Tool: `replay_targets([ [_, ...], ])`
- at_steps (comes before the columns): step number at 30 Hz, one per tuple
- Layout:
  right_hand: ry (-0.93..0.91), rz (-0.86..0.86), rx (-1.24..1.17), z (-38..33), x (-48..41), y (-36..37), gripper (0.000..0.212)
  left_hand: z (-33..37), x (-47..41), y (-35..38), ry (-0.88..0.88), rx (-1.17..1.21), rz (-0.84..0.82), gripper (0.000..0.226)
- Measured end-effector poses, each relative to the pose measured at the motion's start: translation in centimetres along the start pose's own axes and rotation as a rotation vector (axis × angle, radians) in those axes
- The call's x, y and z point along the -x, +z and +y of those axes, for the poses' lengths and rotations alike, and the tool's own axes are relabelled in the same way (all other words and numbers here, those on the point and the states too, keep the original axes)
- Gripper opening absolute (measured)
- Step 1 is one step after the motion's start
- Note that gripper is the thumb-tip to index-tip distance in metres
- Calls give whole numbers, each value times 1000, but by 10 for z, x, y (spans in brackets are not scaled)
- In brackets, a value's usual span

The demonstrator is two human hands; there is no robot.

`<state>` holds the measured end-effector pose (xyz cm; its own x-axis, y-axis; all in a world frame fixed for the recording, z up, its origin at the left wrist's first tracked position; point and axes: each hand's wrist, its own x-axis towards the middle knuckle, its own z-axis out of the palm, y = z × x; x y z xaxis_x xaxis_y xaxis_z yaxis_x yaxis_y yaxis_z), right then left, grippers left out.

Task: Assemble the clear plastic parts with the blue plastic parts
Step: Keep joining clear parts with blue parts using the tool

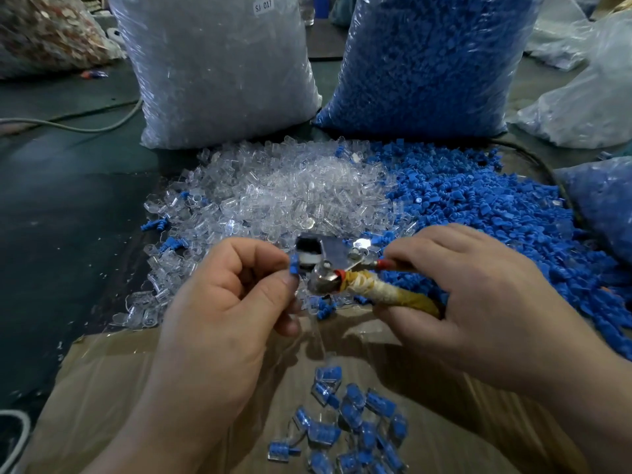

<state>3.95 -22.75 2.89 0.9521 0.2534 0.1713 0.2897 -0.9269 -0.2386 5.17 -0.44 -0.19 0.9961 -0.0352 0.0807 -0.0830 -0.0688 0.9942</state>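
Partly hidden behind the left hand's (219, 302) fingertips, the small blue part (294, 268) shows only as a ribbed blue stub, pinched between thumb and forefinger; the other fingers curl into the palm. Whether a clear shell sits round it cannot be made out. Just at its 3 o'clock is the shiny metal head of a hand tool (321, 278), whose working end is blurred by glare. The right hand (478, 302) grips the tool's two handles, one wrapped in rough, yellowed tape, the other thin with a red tip; the fingers curl round them and cover their ends.

At 12 o'clock from the hands lies a heap of clear plastic parts (284, 193), glassy, small and rounded, merging at 2 o'clock into a heap of blue plastic parts (478, 206), matte and ridged. At 6 o'clock, assembled pieces (352, 422), blue cores in clear shells, are scattered on taped brown cardboard (136, 388). Farther at 11 and 1 o'clock stand two crinkled film sacks, the clear-filled sack (219, 63) and the blue-filled sack (427, 63), both cut off at the top.
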Motion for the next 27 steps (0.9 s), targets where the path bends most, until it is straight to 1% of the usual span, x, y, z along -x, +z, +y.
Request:
replay_targets([
  [1,24,22,29,3,-1,2,46,-2,-2,-1,-35,-16,-3,9],
  [2,59,34,60,6,-3,3,51,-4,-3,-2,-79,-28,-19,18],
  [3,100,36,95,10,-5,4,57,-4,-4,-2,-143,-20,-45,25],
  [5,156,20,170,15,-11,7,66,-1,-3,2,-245,-15,-126,29],
  [8,162,-42,252,17,-19,11,70,2,0,8,-274,-22,-160,26],
  [10,175,-86,259,18,-22,13,73,3,-1,10,-295,-15,-148,28],
  [12,185,-87,240,18,-21,12,74,5,0,11,-315,3,-132,30],
  [15,103,63,165,5,-15,11,61,1,1,12,-294,-38,-112,27],
  [17,-27,162,97,-14,-10,13,42,-1,2,14,-270,-70,-82,22],
  [18,-104,181,80,-23,-8,16,32,-4,3,15,-234,-106,-71,20],
  [20,-225,176,72,-32,-6,24,20,-7,5,15,-110,-216,-67,13],
  [22,-248,175,55,-32,-5,27,18,-7,7,14,-4,-292,-70,5],
  [24,-225,176,18,-30,-5,26,22,-4,10,12,61,-357,-85,17],
  [25,-223,184,4,-30,-5,26,23,-3,11,12,63,-327,-96,19],
  [26,-226,192,-8,-30,-4,26,24,0,11,14,20,-232,-99,23],
  [27,-233,193,-20,-30,-4,26,25,2,11,15,-59,-121,-109,30],
])
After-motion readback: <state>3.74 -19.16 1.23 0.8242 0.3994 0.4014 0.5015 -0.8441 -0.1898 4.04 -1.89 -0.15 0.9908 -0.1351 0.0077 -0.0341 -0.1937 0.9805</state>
